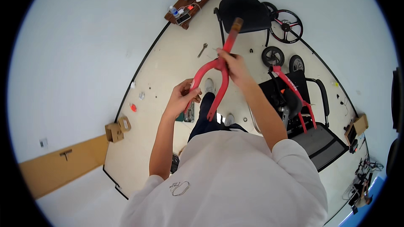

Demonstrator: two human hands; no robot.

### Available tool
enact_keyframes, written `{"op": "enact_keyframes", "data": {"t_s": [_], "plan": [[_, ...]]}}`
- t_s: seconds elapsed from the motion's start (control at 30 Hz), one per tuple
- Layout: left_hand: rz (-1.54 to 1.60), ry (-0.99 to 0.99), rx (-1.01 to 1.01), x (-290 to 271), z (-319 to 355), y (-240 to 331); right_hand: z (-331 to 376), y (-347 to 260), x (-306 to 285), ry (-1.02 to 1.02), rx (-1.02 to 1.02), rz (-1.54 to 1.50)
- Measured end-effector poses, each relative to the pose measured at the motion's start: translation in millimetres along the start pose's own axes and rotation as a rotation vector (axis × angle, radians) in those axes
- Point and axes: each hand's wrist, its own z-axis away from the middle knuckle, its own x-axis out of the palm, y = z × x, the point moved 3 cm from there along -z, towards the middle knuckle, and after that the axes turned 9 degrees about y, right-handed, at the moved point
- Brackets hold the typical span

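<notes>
A red bicycle fork [230, 40] is held up in front of me, tilted, its steerer tube pointing away and its two blades toward me. The tip of the tube is bare and brownish. My right hand [236, 68] is closed round the fork near the crown, at the base of the tube. My left hand [184, 98] grips the left blade low down, with the thumb on top. The right blade hangs free. To the right, a red bicycle frame [290, 83] rests on a black chair [322, 141].
Ahead stand another black chair [244, 12] and a low wooden table [197, 0] with bottles. Wheels [286, 27] lie or lean at the right. An adjustable wrench [202, 50] lies on the floor. A cardboard box [113, 133] stands at the left; more bike parts are far right.
</notes>
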Motion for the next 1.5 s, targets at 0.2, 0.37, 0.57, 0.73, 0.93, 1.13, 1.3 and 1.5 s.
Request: {"op": "enact_keyframes", "data": {"t_s": [0.2,0.37,0.57,0.73,0.93,1.13,1.3,1.5], "plan": [[-0.213,-0.343,0.031,31,-150,70,-88,-59,-42,0.103,0.001,-0.373],[-0.406,-0.619,-0.157,105,-265,120,-123,-78,-96,0.382,-0.072,-0.626],[-0.473,-0.954,-0.212,223,-335,138,-115,-99,-144,0.568,-0.36,-0.911],[-0.714,-1.136,0.464,324,-355,106,-127,-106,-213,0.733,-0.313,-0.868],[-0.849,-1.541,0.679,399,-310,94,-82,-106,-265,1.333,-0.429,-0.787],[-1.199,-1.93,0.629,476,-319,30,-3,-13,-261,1.952,-0.389,-0.675],[-1.397,-2.288,0.804,543,-342,-69,15,70,-186,2.452,-0.171,-0.867],[-1.511,-2.423,1.197,582,-404,-225,-95,167,-129,2.603,-0.062,-1.298]]}}
